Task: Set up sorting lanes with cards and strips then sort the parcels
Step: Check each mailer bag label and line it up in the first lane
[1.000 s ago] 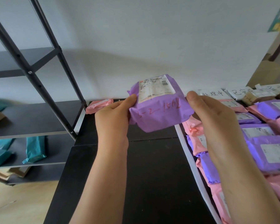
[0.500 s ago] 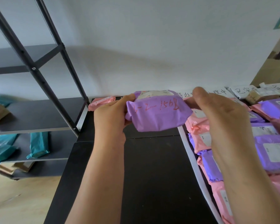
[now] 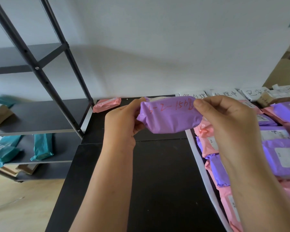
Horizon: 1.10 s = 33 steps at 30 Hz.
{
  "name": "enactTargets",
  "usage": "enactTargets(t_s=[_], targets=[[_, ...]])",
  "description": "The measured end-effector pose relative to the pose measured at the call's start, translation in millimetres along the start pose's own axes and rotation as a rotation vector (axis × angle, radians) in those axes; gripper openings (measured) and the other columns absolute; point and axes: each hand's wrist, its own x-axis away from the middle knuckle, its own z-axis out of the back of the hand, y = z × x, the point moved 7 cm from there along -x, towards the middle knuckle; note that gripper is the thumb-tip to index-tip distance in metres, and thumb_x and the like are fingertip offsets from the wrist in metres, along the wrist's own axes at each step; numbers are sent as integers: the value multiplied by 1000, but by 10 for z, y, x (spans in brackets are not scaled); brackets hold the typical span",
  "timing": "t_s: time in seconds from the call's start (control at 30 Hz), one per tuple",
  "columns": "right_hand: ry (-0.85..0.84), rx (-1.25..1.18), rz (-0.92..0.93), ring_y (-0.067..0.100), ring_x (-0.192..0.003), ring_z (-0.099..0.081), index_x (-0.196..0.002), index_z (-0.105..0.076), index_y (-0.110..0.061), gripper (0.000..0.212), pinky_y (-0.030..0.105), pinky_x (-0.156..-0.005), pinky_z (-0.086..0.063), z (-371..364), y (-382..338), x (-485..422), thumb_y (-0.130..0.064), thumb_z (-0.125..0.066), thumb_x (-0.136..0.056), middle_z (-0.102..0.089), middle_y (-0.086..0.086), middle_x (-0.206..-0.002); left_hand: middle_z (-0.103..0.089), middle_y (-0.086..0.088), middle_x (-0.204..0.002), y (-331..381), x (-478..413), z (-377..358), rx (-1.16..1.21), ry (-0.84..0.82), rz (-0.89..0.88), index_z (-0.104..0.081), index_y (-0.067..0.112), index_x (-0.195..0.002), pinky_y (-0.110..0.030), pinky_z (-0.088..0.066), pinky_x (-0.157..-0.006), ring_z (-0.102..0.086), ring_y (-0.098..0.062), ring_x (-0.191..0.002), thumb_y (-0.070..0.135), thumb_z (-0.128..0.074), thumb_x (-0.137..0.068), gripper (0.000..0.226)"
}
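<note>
I hold a purple parcel (image 3: 169, 119) up in front of me with my 2 hands, above the far part of the black table (image 3: 157, 181) and not touching it. My left hand (image 3: 122, 118) grips the parcel's left end: the thumb lies over the top edge and the other fingers are curled behind and under it, mostly hidden by the wrapping. My right hand (image 3: 224, 118) pinches the right end, thumb pressed on the front near the top corner, the fingers folded round the back where I cannot see them. The 2 hands are apart, with the whole width of the parcel between them. The parcel lies roughly level, its long side running left to right, and red handwritten figures run across the face turned toward me. To my right a white strip (image 3: 201, 166) runs down the table, and beyond it lie rows of pink and purple parcels (image 3: 281, 153). At the far end of those rows are white cards (image 3: 224, 94) with handwritten characters. A single pink parcel (image 3: 106, 104) sits at the table's far left corner. Left of the table is a dark shelf rack (image 3: 40, 114) holding teal parcels (image 3: 42, 146).
</note>
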Motion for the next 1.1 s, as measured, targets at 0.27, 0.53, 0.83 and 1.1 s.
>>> enactTargets(t_s=[0.27,0.53,0.83,1.1], targets=[[-11,21,7,1,-65,-66,-87,-72,-39,5,29,-60,-54,48,44,2,-41,-71,-82,-73,-16,-74,-74,-3,-68,-14,16,-29,-69,0,-14,-77,24,-55,-26,-58,-57,-70,-14,-59,19,-80,-78,23],[-62,-38,-85,-1,-68,-67,-80,-74,-24,12,10,-60,-47,16,249,91,-13,-76,-84,-74,-12,-75,-75,6,-70,-180,51,33,-179,-6,-28,-78,28,-65,-22,-54,-56,-67,-4,-56,29,-78,-81,17],[43,69,-270,8,-94,-69,-95,-71,-28,9,31,-86,-54,219,337,418,-22,-70,-89,-74,-8,-95,-73,8,-95,-302,89,-57,-439,-137,-187,-73,24,-107,-30,-59,-76,-70,-11,-89,24,-64,-94,15],[231,266,-366,-5,-95,-63,-110,-67,-35,17,17,-72,-45,638,554,967,-29,-62,-95,-68,-20,-105,-67,17,-89,-651,305,-163,-648,-374,-252,-66,36,-96,-17,-47,-63,-64,-3,-84,22,-58,-99,17]])
